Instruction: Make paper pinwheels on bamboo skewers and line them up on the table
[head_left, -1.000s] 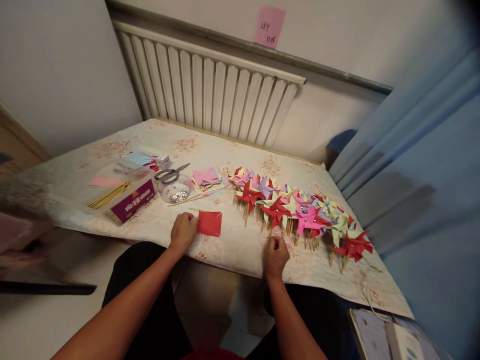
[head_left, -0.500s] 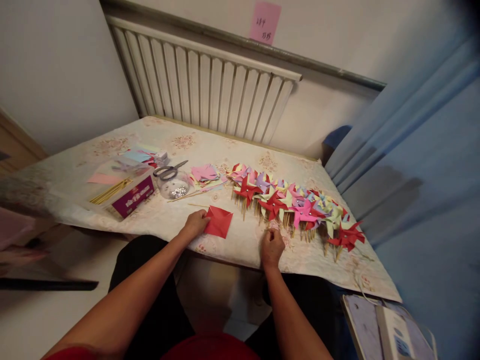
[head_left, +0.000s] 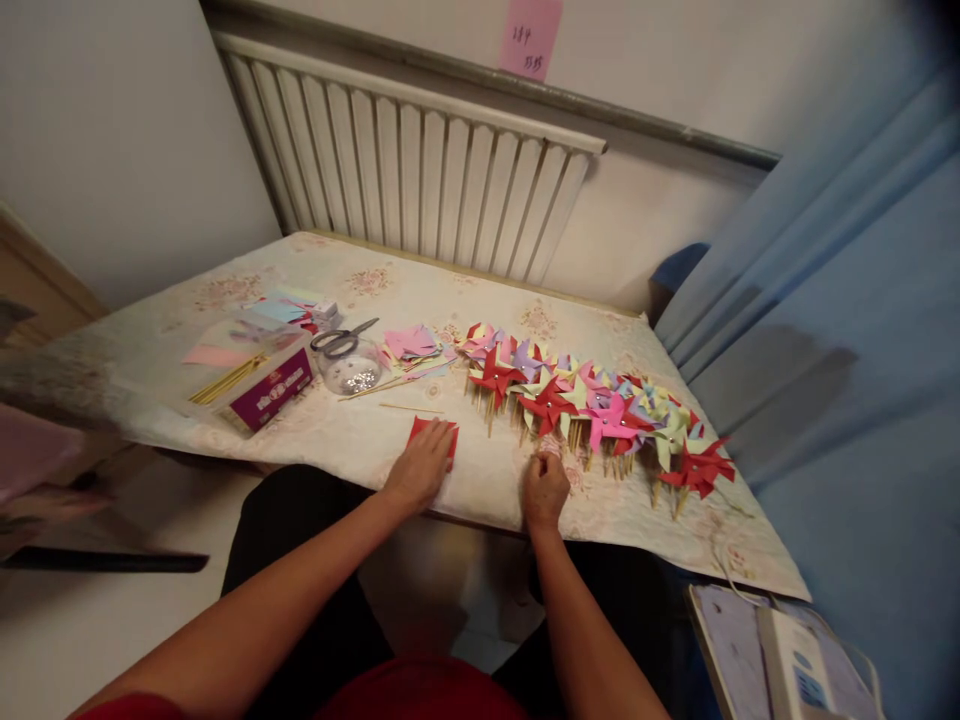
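Left hand flat over a red paper square at the table's near edge

The red paper square (head_left: 452, 450) lies on the table (head_left: 487, 490), close to the near edge and partly hidden by the left hand (head_left: 418, 470). That hand is laid over it palm down, fingers stretched out and close together, with red showing on either side. The right hand (head_left: 546, 490) rests well apart from the paper, in front of the pinwheels (head_left: 611, 422), its fingers curled in and the thumb brought against the forefinger; whether anything small is pinched there cannot be told.

Just beyond the paper lies a thin stick (head_left: 411, 408). Farther back is a loose pile of paper pieces (head_left: 412, 343), pink on top, and to its left a clear bowl (head_left: 334, 372) with small silvery bits in it. Scissors (head_left: 337, 344) lie at the bowl's far side. Left of these, a clear box with a purple label (head_left: 271, 392) holds more sticks (head_left: 229, 380), and light blue paper (head_left: 279, 308) lies behind it. The pinwheels, in red, pink, yellow and lilac, stand crowded on their sticks along the right of the table.

Around the table are a white radiator (head_left: 409, 165), a pink note (head_left: 530, 40) on the wall and a blue curtain (head_left: 847, 330). At the left edge, another person's hand (head_left: 60, 503) shows, blurred, below a pink sleeve (head_left: 34, 450)
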